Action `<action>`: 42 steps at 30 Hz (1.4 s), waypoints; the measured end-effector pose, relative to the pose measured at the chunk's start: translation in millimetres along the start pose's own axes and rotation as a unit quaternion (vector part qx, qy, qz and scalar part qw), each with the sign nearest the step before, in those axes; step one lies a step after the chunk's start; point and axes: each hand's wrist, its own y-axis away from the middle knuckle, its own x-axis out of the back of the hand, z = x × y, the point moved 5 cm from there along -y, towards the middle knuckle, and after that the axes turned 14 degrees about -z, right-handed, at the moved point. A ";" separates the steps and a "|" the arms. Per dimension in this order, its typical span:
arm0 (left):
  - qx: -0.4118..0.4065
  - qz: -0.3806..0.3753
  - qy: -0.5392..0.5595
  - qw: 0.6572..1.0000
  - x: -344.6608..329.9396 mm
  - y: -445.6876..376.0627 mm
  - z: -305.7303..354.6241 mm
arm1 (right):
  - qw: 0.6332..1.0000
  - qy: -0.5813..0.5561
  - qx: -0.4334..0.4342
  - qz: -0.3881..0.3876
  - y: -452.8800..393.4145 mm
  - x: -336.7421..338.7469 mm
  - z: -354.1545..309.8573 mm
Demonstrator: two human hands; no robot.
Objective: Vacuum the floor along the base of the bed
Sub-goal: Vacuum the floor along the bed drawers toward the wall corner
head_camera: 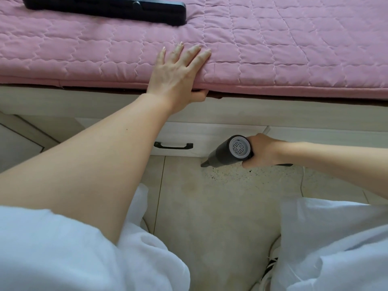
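Left hand (178, 75): fingers laid straight and spread on the pink quilted mattress (273, 49) at the bed's edge, thumb tucked beneath that edge. Right hand (262, 151): fingers curled round the handle of the handheld vacuum (228, 151). Vacuum: dark grey body, pale vented rear cap turned towards the camera, narrow nozzle angled down to the tiled floor (210, 206) just beside the bed's white drawer front (210, 135). Dark specks (220, 175) are scattered on the floor beside the nozzle. A black attachment (126, 9) is placed on the mattress, well apart from the edge.
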 end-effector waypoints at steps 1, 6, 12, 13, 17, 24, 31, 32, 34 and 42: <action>0.011 -0.002 0.006 1.000 -0.2 0.9 2.9 | 1.000 -0.002 0.003 0.003 0.0 0.0 -0.1; 0.056 -0.044 0.007 0.997 1.1 3.4 16.2 | 1.000 0.004 0.021 -0.003 2.9 -9.0 -4.8; 0.035 -0.003 -0.010 0.999 1.1 7.2 19.8 | 0.999 0.017 0.022 -0.016 -4.7 -6.5 -2.5; 0.026 0.013 -0.012 0.999 -0.3 7.0 18.0 | 1.000 0.011 0.025 -0.014 -6.5 -5.2 -1.7; 0.014 0.085 -0.034 0.996 -5.8 7.8 15.9 | 1.000 0.011 0.029 -0.004 -7.3 0.0 1.6; 0.030 0.066 -0.009 0.997 -0.6 -2.3 21.3 | 0.999 -0.008 0.027 0.018 -5.3 12.8 1.5; 0.028 0.031 0.005 0.999 0.2 -2.0 21.7 | 1.000 0.013 0.003 0.002 2.2 -1.4 0.5; 0.031 0.017 0.009 0.999 1.4 0.2 23.3 | 1.000 0.004 -0.002 -0.006 6.3 -3.8 -0.7; 0.032 0.008 0.013 0.999 0.7 4.2 25.6 | 1.000 0.011 -0.009 -0.012 12.4 -8.7 -0.2; 0.004 0.021 0.016 1.000 2.4 10.7 22.1 | 0.999 0.003 -0.040 -0.028 18.3 -9.9 12.3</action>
